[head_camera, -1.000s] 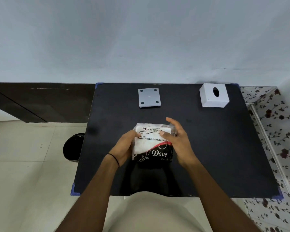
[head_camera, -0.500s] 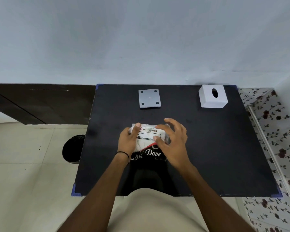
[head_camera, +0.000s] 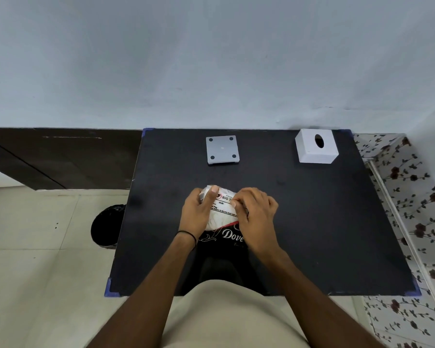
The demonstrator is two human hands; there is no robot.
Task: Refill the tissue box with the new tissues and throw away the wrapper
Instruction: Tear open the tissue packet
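A wrapped pack of tissues (head_camera: 222, 214), white above and black with "Dove" lettering below, lies near the middle of the black table (head_camera: 312, 222). My left hand (head_camera: 199, 212) grips its left end, thumb laid over the top. My right hand (head_camera: 255, 212) has its fingers curled and pinches the wrapper at the label on the right side. The white tissue box cover (head_camera: 316, 149) with an oval slot stands at the back right. Its grey square base plate (head_camera: 222, 149) lies at the back centre.
A black bin (head_camera: 106, 226) lined with a bag stands on the tiled floor left of the table. A dark wooden panel (head_camera: 60, 156) runs along the wall to the left. A floral-patterned surface (head_camera: 412, 197) borders the table's right edge.
Both hands have closed in on the pack's top. The right hand's fingers went from spread over the pack to curled and pinching the wrapper; the left thumb slid onto the top.
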